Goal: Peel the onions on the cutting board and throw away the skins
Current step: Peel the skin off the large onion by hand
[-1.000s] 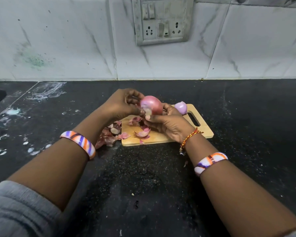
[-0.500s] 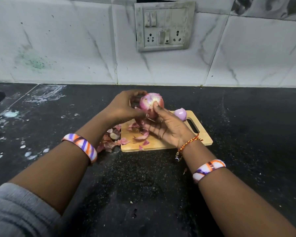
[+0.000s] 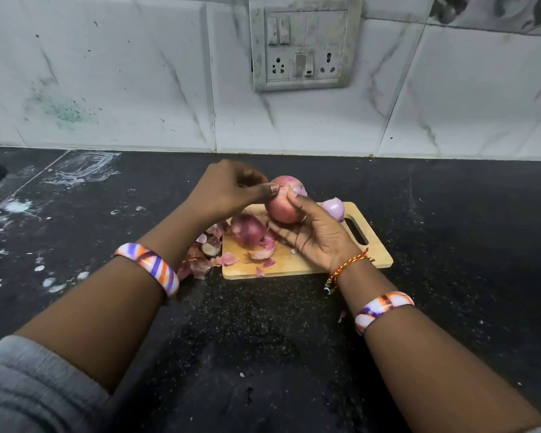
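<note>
On the left I see a pile of skins lying on the dark surface, just beside the left edge of the cutting board. More loose skins lie on the board itself. None of them are thrown away yet, so I think that part is all left to do.

Next comes my left hand. Its fingers are curled and pinch at the top of the onion, where a bit of skin seems to lift. This onion is up in the air, above the far side of the board. It looks mostly pink and smooth, so I think it is nearly peeled.

Below it, on the board, sits another onion with dark red skin, which I think is still on.

My right hand holds the raised onion from below and from the right, fingers wrapped around it.

Further right, near the board's handle hole, rests a small pale onion. It looks peeled.

So I think I am about halfway.

I can read no words or brand names anywhere, not on the board and not on the wall switch plate.
</note>
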